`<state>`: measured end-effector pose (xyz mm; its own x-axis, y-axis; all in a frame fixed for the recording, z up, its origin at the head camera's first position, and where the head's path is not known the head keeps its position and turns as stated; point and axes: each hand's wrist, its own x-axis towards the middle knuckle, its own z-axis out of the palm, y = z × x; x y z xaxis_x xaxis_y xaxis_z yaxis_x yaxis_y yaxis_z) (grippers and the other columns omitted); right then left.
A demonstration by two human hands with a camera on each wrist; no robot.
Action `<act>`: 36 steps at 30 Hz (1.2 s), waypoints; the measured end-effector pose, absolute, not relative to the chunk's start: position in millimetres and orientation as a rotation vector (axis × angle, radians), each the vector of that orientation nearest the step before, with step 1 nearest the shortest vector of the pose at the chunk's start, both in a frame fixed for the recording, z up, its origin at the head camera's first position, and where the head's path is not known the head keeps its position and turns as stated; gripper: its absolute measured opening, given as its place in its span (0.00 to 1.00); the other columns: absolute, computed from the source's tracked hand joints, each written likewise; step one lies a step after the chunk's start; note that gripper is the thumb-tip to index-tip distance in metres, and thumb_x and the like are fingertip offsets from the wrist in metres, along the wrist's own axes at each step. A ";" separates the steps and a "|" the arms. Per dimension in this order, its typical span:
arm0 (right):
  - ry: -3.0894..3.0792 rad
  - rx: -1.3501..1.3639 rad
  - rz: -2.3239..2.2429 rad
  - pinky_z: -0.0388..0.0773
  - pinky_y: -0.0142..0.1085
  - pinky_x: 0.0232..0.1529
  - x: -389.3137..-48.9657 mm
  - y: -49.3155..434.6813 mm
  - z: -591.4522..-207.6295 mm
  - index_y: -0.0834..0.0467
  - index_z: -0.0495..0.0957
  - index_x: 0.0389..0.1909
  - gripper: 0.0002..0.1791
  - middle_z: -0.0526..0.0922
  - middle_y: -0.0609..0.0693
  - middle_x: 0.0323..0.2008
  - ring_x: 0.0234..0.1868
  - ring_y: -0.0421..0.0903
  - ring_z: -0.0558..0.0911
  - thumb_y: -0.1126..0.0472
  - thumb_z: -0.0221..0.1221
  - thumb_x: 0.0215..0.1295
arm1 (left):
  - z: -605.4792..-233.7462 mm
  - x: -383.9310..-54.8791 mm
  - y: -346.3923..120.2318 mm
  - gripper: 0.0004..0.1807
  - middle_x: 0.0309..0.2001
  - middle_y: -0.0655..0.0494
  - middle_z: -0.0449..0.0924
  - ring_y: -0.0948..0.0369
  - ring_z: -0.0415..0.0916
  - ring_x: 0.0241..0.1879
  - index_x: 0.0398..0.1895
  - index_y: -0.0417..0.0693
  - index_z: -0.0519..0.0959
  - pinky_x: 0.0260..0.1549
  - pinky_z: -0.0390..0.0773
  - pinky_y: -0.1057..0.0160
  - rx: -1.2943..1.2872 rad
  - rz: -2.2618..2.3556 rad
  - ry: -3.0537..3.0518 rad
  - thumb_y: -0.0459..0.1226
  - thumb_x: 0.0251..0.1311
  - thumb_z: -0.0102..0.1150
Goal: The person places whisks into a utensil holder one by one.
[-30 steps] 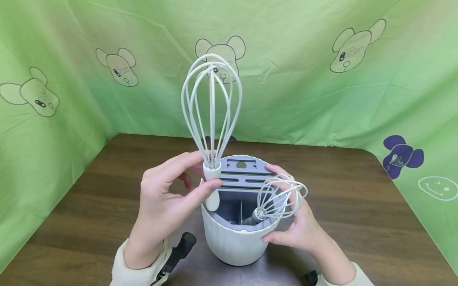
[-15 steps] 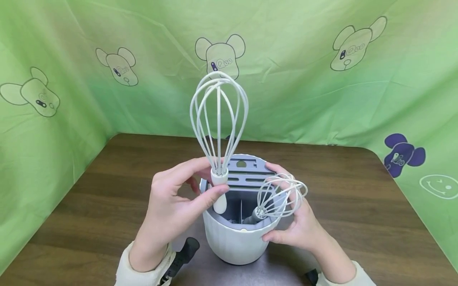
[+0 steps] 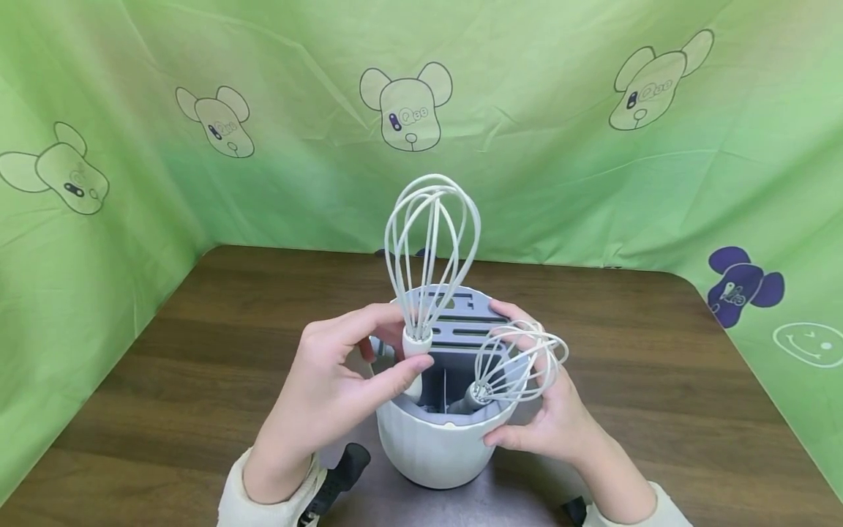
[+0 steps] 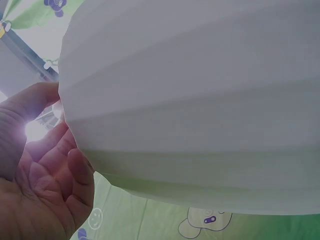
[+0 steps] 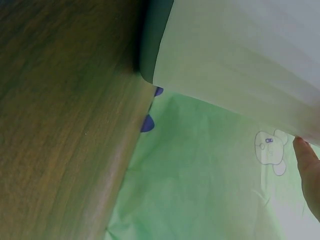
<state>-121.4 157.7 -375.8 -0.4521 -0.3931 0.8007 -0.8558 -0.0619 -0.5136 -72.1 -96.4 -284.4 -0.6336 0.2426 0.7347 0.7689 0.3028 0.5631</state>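
Note:
A white whisk stands wires up in the head view, its handle lowered into the left part of a ribbed white utensil holder. Thumb and fingers of my left hand pinch it just below the wires, level with the rim. My right hand grips the holder's right side, thumb at the front and fingers behind. A second, smaller whisk leans right inside the holder, its wire head overlapping my right fingers. The holder's wall fills much of the left wrist view. In the right wrist view one fingertip touches the wall.
A grey slotted insert covers the holder's back half, with a divider in the front opening. The holder stands on a brown wooden table. Green cloth with printed bear heads hangs round the back and sides.
My left hand has moved right and down with the larger whisk, whose handle has sunk deeper into the holder. The right hand, the holder and the smaller whisk have stayed in place.

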 end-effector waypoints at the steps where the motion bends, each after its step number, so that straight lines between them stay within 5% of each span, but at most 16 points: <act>1: -1.811 1.333 1.526 0.61 0.33 0.71 -121.6 157.4 -375.8 0.73 0.65 0.62 0.55 0.59 0.71 0.71 0.72 0.53 0.63 0.36 0.74 0.46 | -284.8 -72.4 -96.7 0.18 0.25 0.61 0.81 0.67 0.77 0.27 0.44 0.47 0.83 0.23 0.73 0.68 -0.908 -1.309 -2.057 0.30 0.48 0.74; 17: -1.804 1.326 1.523 0.59 0.34 0.72 -124.0 157.3 -374.7 0.72 0.66 0.61 0.54 0.60 0.70 0.71 0.73 0.54 0.63 0.36 0.75 0.45 | -281.9 -72.4 -98.8 0.15 0.29 0.65 0.81 0.70 0.76 0.31 0.42 0.50 0.82 0.27 0.74 0.70 -0.950 -1.254 -2.188 0.34 0.52 0.74; 36: -1.820 1.327 1.501 0.60 0.32 0.72 -124.1 157.8 -377.6 0.74 0.65 0.61 0.56 0.60 0.66 0.72 0.73 0.51 0.63 0.36 0.74 0.45 | -286.8 -70.2 -99.7 0.10 0.26 0.65 0.76 0.72 0.69 0.24 0.30 0.54 0.78 0.23 0.70 0.75 -0.988 -1.220 -2.293 0.34 0.52 0.73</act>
<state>-124.1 157.8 -377.6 -0.4488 -0.3949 0.8017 -0.8622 -0.0444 -0.5046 -70.2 -99.7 -286.8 -0.6904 0.4121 0.5946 0.7234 0.3822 0.5750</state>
